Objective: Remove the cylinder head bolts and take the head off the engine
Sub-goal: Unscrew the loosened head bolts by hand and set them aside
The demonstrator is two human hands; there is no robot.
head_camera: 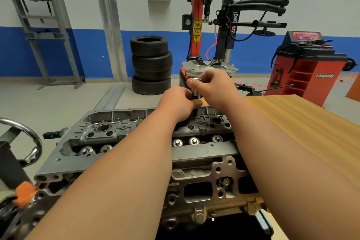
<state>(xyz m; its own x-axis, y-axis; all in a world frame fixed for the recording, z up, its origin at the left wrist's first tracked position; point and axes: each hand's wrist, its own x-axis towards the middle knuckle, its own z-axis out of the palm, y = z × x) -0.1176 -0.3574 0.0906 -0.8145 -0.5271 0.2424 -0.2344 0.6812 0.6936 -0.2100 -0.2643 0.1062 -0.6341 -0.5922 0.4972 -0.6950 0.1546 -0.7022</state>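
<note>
Wood-grain tabletop [303, 132] runs along the right side, its near end out of frame. Engine block [204, 191] sits just beside the table's left edge, and the cylinder head [109, 132] lies directly on top of it. What the block itself stands on is hidden.

Grey floor [58, 99] beyond carries:
- a stack of 4 tyres [151, 64] near the blue-banded wall
- a tyre changer [210, 68] just right of the stack
- a red wheel balancer [307, 68] further right
- a grey press frame [44, 35] at far left
- a flat metal rail [111, 97] lying along the floor
- an orange hose [247, 84] trailing between the 2 machines
</note>
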